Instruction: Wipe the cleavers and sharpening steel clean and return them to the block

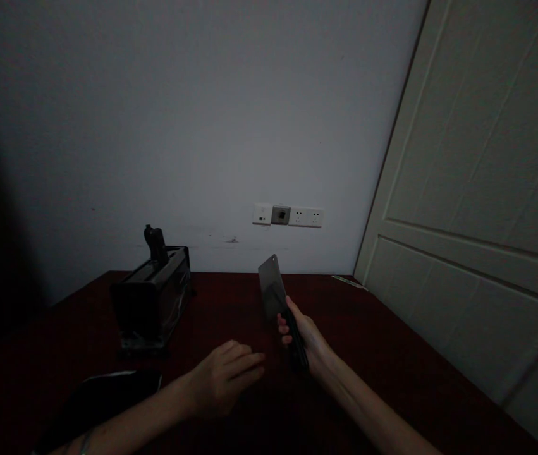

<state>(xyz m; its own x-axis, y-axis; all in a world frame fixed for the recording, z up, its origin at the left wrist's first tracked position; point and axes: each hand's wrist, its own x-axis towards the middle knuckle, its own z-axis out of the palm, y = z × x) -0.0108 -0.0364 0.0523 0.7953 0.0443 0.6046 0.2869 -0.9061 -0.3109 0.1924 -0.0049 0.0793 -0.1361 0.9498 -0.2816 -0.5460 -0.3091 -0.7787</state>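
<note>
My right hand [307, 338] is wrapped around the black handle of a cleaver [271, 287]. Its broad metal blade tilts up and away from me over the table, with a small hole near the far corner. To the left of the handle, my left hand [226, 379] reaches across with its fingers stretched to the right. Nothing shows in the left hand, and it stands apart from the cleaver; its thumb is hard to make out. Further left stands a dark knife block [150, 297] with a black handle [155, 243] sticking up from its top.
The dark red table [231, 309] runs back to a pale wall. A flat black object [107, 395] lies at the lower left, partly behind my left forearm. Wall sockets [287, 215] sit above the table's back edge. A pale panelled door [468, 208] borders the right side.
</note>
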